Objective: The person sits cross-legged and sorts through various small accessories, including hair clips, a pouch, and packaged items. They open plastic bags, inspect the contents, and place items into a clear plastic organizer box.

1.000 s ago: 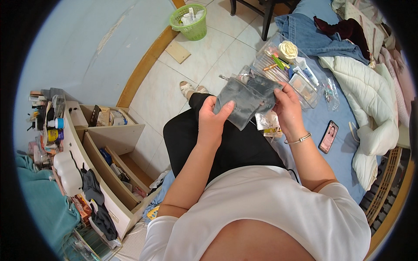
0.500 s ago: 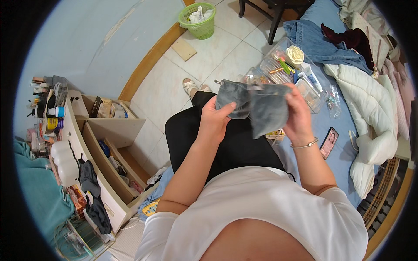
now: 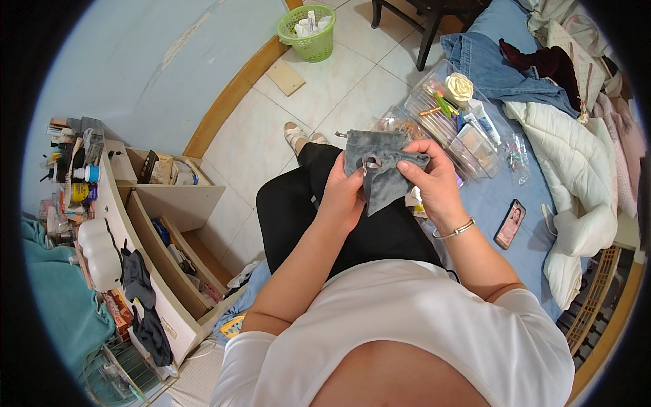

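Two grey soft fabric pouches overlap above my lap. My left hand (image 3: pixel 344 193) is closed on the farther grey pouch (image 3: pixel 369 142), thumb on top, with a small cord end sticking out at its upper left corner. My right hand (image 3: pixel 434 183) pinches the nearer grey pouch (image 3: pixel 392 182) between thumb and fingers, its pointed corner hanging down. Near my left thumb, a small rounded dark gap with a pale edge shows where the pouches meet; I cannot tell whether it is a mouth or a fold.
On the blue bed sheet at right are a clear organizer tray (image 3: pixel 498 159) of small items, a phone (image 3: pixel 510 224) and a white quilt (image 3: pixel 549 136). At left stands a cabinet (image 3: pixel 152 285) with open drawers. A green basket (image 3: pixel 315 49) and a dark chair (image 3: pixel 427 41) stand beyond.
The right hand's pouch has moved left and turned, now lying over the left hand's pouch. Both hands have come closer together.
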`<state>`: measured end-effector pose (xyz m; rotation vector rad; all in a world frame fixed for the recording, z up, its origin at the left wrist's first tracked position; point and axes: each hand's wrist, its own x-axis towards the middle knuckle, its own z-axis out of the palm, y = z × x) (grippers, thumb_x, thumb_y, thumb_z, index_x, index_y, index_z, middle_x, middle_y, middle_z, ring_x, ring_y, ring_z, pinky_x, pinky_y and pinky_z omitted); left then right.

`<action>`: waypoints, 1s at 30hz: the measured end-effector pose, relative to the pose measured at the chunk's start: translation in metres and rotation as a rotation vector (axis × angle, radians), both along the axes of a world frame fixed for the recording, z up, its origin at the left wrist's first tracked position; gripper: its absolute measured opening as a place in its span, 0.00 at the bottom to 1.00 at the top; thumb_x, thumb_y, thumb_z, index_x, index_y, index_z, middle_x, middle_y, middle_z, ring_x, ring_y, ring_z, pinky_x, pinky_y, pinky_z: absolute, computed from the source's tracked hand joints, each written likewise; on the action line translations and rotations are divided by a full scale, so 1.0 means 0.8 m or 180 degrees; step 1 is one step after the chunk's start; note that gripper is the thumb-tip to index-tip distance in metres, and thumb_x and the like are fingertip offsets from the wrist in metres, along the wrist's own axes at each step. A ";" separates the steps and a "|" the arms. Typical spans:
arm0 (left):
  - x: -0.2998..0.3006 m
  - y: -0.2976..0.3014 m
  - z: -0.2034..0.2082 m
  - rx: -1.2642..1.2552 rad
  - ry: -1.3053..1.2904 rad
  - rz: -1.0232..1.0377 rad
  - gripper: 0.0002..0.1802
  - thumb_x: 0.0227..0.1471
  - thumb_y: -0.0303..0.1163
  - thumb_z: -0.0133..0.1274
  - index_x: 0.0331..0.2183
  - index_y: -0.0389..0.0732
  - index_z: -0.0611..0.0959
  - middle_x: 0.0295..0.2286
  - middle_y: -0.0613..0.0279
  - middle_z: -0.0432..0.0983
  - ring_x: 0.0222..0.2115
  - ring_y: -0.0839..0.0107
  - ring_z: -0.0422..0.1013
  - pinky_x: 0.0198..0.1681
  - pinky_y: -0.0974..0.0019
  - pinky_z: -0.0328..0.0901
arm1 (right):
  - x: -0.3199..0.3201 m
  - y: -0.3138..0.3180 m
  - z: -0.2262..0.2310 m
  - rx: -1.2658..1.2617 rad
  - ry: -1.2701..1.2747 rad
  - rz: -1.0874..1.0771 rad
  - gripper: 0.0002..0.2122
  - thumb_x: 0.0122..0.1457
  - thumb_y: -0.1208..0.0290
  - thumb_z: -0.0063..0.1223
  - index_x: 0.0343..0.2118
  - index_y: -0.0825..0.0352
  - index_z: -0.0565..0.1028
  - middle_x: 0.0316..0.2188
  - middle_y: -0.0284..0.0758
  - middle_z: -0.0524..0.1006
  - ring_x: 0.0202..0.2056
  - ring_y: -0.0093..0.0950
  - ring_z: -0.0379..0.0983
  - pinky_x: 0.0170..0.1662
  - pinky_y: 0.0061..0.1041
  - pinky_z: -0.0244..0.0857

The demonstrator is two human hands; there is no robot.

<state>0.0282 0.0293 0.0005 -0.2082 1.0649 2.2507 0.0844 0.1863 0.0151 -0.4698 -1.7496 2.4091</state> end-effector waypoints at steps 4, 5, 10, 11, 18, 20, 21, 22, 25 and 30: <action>-0.002 -0.005 0.012 0.0022 0.0028 -0.0087 0.25 0.53 0.29 0.53 0.51 0.40 0.66 0.45 0.62 0.69 0.45 0.70 0.68 0.46 0.65 0.65 | -0.002 -0.004 0.001 0.0632 0.0563 -0.0257 0.11 0.49 0.81 0.60 0.33 0.66 0.70 0.33 0.28 0.70 0.36 0.18 0.65 0.42 0.17 0.61; -0.002 -0.006 0.009 0.0111 0.0189 -0.0156 0.27 0.51 0.30 0.55 0.51 0.40 0.66 0.45 0.62 0.68 0.45 0.70 0.67 0.47 0.66 0.65 | -0.003 -0.004 0.000 0.0837 0.0715 -0.0305 0.11 0.48 0.82 0.60 0.32 0.66 0.70 0.33 0.29 0.69 0.37 0.19 0.65 0.43 0.18 0.61; 0.000 -0.009 0.007 -0.0676 0.1490 -0.0787 0.36 0.43 0.29 0.63 0.52 0.38 0.65 0.46 0.63 0.68 0.46 0.73 0.65 0.48 0.68 0.63 | -0.001 -0.006 0.000 0.1163 0.0944 -0.0425 0.11 0.47 0.82 0.59 0.28 0.65 0.67 0.32 0.30 0.67 0.37 0.22 0.65 0.44 0.19 0.59; 0.000 -0.009 0.006 -0.0858 0.1621 -0.0710 0.36 0.41 0.28 0.64 0.51 0.37 0.66 0.44 0.62 0.69 0.45 0.74 0.66 0.48 0.69 0.63 | -0.001 -0.008 0.000 0.1189 0.0946 -0.0450 0.11 0.47 0.82 0.59 0.28 0.65 0.67 0.31 0.31 0.67 0.37 0.22 0.64 0.43 0.19 0.59; 0.000 -0.005 0.010 -0.1186 0.1489 -0.0717 0.25 0.43 0.19 0.60 0.46 0.34 0.72 0.38 0.63 0.75 0.39 0.76 0.70 0.45 0.72 0.64 | 0.004 0.003 -0.005 0.1415 0.0718 -0.0215 0.13 0.47 0.73 0.64 0.30 0.66 0.68 0.28 0.28 0.69 0.30 0.19 0.64 0.38 0.19 0.61; -0.001 -0.006 0.010 -0.1129 0.1310 -0.0788 0.24 0.44 0.18 0.58 0.46 0.34 0.73 0.38 0.62 0.76 0.39 0.76 0.71 0.45 0.72 0.64 | 0.006 0.016 -0.005 0.1450 0.0495 -0.0046 0.12 0.48 0.73 0.64 0.29 0.66 0.70 0.26 0.27 0.70 0.28 0.18 0.64 0.35 0.19 0.62; -0.001 -0.007 0.008 -0.1101 0.1237 -0.0821 0.23 0.44 0.17 0.57 0.46 0.34 0.73 0.39 0.62 0.76 0.39 0.76 0.71 0.45 0.72 0.64 | 0.007 0.023 -0.005 0.1454 0.0376 0.0042 0.11 0.48 0.72 0.64 0.29 0.66 0.70 0.26 0.27 0.71 0.27 0.17 0.65 0.34 0.18 0.63; -0.002 -0.007 0.006 -0.1075 0.1163 -0.0849 0.23 0.45 0.16 0.57 0.46 0.34 0.73 0.39 0.62 0.76 0.40 0.76 0.71 0.45 0.72 0.64 | 0.008 0.031 -0.004 0.1548 0.0369 0.0012 0.10 0.48 0.73 0.63 0.28 0.66 0.71 0.25 0.27 0.71 0.27 0.17 0.65 0.33 0.18 0.63; -0.005 -0.012 0.002 -0.0991 0.0914 -0.0760 0.23 0.44 0.14 0.56 0.45 0.33 0.74 0.39 0.61 0.76 0.40 0.74 0.71 0.47 0.69 0.64 | 0.007 0.070 0.004 0.2011 0.0223 -0.0194 0.06 0.51 0.75 0.60 0.28 0.66 0.73 0.26 0.27 0.74 0.27 0.15 0.69 0.33 0.17 0.66; -0.011 -0.030 -0.013 -0.1048 0.0663 -0.0814 0.22 0.43 0.13 0.54 0.44 0.33 0.74 0.39 0.59 0.76 0.40 0.71 0.72 0.47 0.67 0.65 | 0.010 0.201 -0.015 0.3818 -0.0428 -0.0824 0.07 0.51 0.74 0.57 0.32 0.68 0.75 0.28 0.35 0.76 0.26 0.24 0.72 0.32 0.21 0.67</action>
